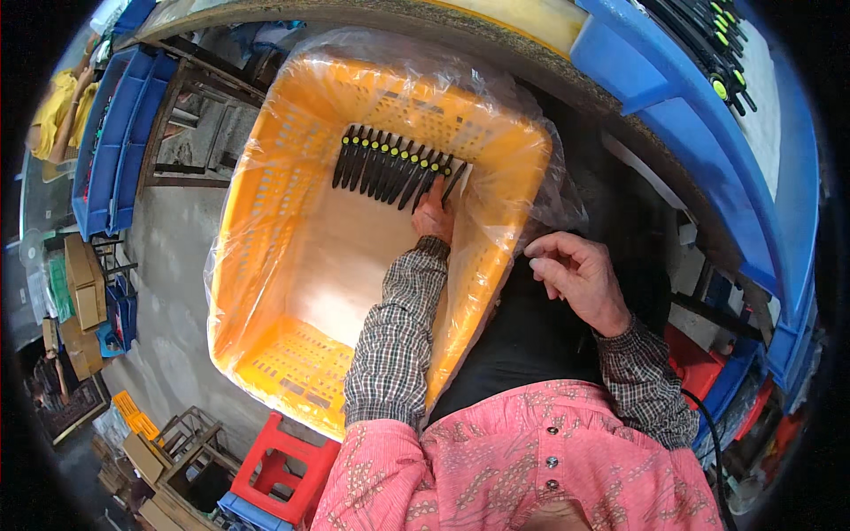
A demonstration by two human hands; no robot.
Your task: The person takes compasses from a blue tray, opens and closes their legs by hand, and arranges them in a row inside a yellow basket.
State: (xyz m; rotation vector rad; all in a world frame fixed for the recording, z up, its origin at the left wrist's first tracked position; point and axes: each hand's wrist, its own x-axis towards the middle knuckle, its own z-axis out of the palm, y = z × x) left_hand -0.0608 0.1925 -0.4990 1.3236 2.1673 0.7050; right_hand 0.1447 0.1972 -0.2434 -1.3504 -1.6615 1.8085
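Inside a large orange plastic crate (251, 190) lined with clear plastic film, several slim black tools (379, 166) with round yellow-green dots lie side by side in a row at the far end. My left hand (435, 217) reaches down to the right end of this row. Its index finger is stretched along the last tools, and the end tool (455, 181) seems pinched beside it; the other fingertips are partly hidden. Outside the crate's right wall, my right hand (580, 279) hovers over my lap. Its fingers are loosely bent, thumb and index slightly apart, with nothing visible between them.
More black tools with yellow-green dots (722, 49) lie in a blue tray (686, 106) on the bench at upper right. A red stool (283, 469) stands at lower left. Blue bins (124, 142) and cardboard boxes (84, 283) are at far left. Loose film (558, 190) hangs over the crate's rim.
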